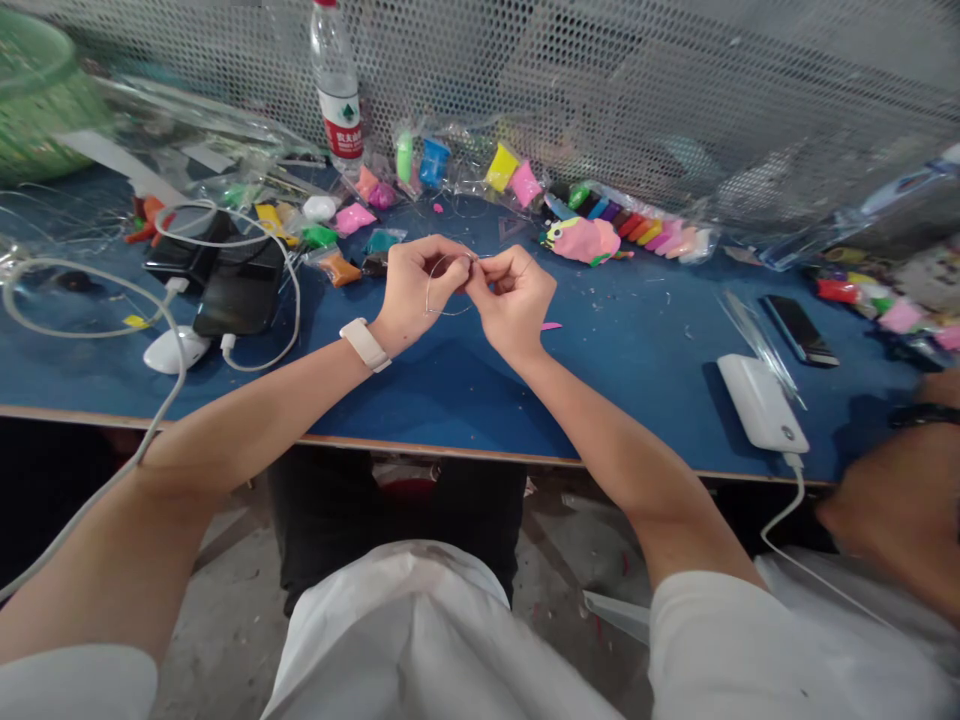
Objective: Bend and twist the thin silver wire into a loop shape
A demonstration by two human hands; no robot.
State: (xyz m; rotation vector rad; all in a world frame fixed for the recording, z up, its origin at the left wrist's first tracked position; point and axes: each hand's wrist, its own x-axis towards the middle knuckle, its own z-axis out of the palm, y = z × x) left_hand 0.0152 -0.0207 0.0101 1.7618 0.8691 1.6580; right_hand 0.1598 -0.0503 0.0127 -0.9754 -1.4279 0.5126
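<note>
Wire loop (448, 314) at upper centre is pinched by left hand (417, 288) and right hand (516, 298) (partly hidden there). Blue table (465, 390) crosses mid-frame before a perforated screen (600, 90)

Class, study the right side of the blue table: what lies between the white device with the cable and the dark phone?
Thin clear strips lie between the white device and the dark phone, as the head view shows.

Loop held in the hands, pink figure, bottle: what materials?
Loop: thin metal wire or clear plastic line, can't tell; silvery glint, holds a curve.
Pink figure: probably modelling clay, mostly matte; rounded, hand-shaped look.
Bottle: likely clear glossy plastic; see-through, with highlights.
</note>
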